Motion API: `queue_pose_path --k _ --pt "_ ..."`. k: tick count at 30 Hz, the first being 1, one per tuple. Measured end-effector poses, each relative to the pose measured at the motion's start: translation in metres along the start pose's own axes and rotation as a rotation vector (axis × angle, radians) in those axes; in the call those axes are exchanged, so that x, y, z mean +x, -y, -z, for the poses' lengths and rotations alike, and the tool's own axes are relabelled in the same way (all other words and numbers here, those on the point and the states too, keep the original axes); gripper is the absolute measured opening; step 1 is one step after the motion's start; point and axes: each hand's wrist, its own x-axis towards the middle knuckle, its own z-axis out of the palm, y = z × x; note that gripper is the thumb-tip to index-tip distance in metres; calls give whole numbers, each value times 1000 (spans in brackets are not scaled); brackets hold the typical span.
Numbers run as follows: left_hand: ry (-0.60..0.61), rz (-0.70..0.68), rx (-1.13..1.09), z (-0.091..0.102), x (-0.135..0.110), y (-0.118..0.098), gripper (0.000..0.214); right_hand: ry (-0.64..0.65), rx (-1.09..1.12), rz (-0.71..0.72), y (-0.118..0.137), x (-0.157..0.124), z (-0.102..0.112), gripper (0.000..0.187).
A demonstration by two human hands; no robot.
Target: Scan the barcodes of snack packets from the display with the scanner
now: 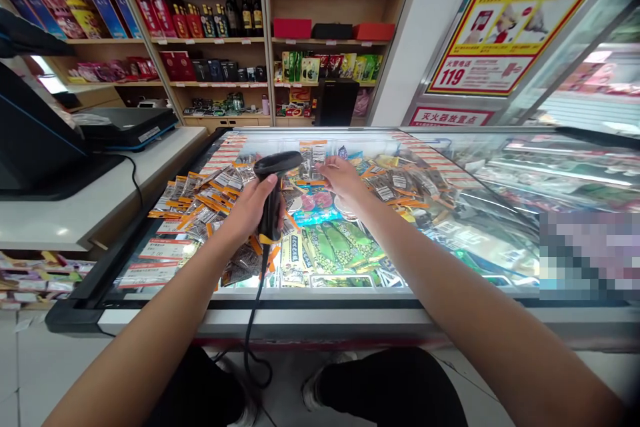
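Above a glass-topped freezer (pixel 350 317), the person's left grip (pixel 256 205) is wrapped around a black handheld scanner (pixel 274 203), while the right grip (pixel 342 179) pinches an orange-edged packet (pixel 310 161) near the scanner's head, similar packets (pixel 220 188) lying on both sides.

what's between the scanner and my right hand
In the head view, a small packet with orange edges shows between the scanner and your right hand, whose fingertips hold it.
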Motion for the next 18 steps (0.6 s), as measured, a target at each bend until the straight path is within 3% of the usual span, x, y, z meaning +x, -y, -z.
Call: queue_pose_path --k 3,6,10,18 --pt "178 50 94 -2 -7 3 51 9 87 8 4 -13 17 47" --pt "292 81 142 -3 -12 5 49 1 130 22 9 -19 21 51" --pt "322 96 146 -3 -15 7 52 -35 124 65 11 -16 18 52" --pt "347 65 169 -1 -11 10 53 13 43 190 10 -17 18 41"
